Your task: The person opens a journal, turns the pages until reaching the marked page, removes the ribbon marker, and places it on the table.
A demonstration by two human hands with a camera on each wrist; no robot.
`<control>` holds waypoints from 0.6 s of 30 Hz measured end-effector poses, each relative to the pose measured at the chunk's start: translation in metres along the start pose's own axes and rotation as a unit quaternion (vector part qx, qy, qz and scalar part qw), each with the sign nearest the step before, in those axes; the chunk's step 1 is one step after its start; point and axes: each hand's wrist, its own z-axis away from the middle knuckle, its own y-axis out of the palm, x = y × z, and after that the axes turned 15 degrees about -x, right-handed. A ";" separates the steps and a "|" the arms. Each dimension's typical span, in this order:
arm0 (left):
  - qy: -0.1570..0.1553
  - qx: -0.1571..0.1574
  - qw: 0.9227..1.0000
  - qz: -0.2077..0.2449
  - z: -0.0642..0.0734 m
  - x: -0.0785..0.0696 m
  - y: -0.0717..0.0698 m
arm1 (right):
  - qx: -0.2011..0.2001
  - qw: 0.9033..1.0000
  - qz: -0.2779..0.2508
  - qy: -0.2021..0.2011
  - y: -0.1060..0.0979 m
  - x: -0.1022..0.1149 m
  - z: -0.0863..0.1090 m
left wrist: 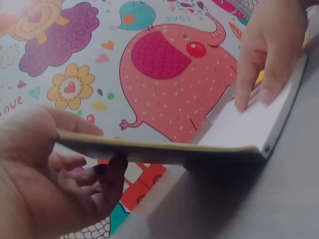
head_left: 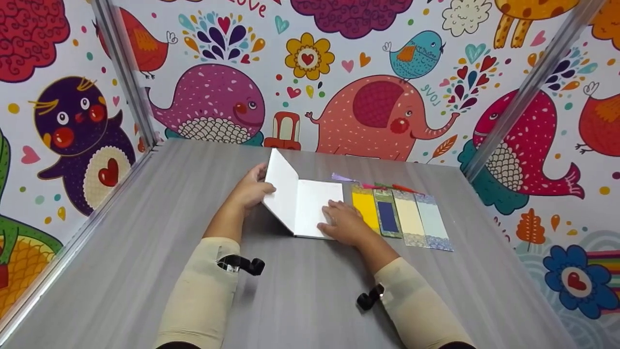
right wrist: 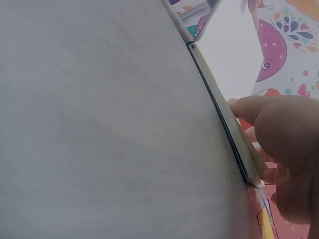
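A notebook [head_left: 317, 208] with blank white pages lies spread on the grey table, its left cover raised at a slant. My left hand [head_left: 251, 189] grips that cover [left wrist: 164, 149] by its outer edge, thumb on the inside and fingers behind. On the right page my right hand [head_left: 345, 222] rests with its fingers spread, fingertips on the paper. From the right wrist view, the thumb of the right hand [right wrist: 284, 144] touches the page edge, and the notebook's page block [right wrist: 224, 109] sits flat on the table.
Right of the notebook lie several bookmarks in a row: a yellow one [head_left: 365, 208], a green one with a blue panel [head_left: 388, 215], a cream one [head_left: 410, 218] and a pale blue one [head_left: 436, 220]. Tassels [head_left: 345, 178] trail behind them. Patterned walls [head_left: 300, 58] enclose the grey table [head_left: 300, 295].
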 end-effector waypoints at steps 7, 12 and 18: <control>-0.051 0.035 0.996 0.068 0.013 -0.008 0.020 | -0.012 1.000 0.002 -0.012 0.001 0.000 -0.002; -0.057 0.050 0.994 0.083 0.019 -0.008 0.032 | -0.032 0.999 -0.037 -0.001 -0.003 0.003 -0.003; -0.050 0.045 0.995 0.079 0.023 -0.006 0.044 | -0.072 0.942 -0.326 0.028 -0.023 0.016 0.000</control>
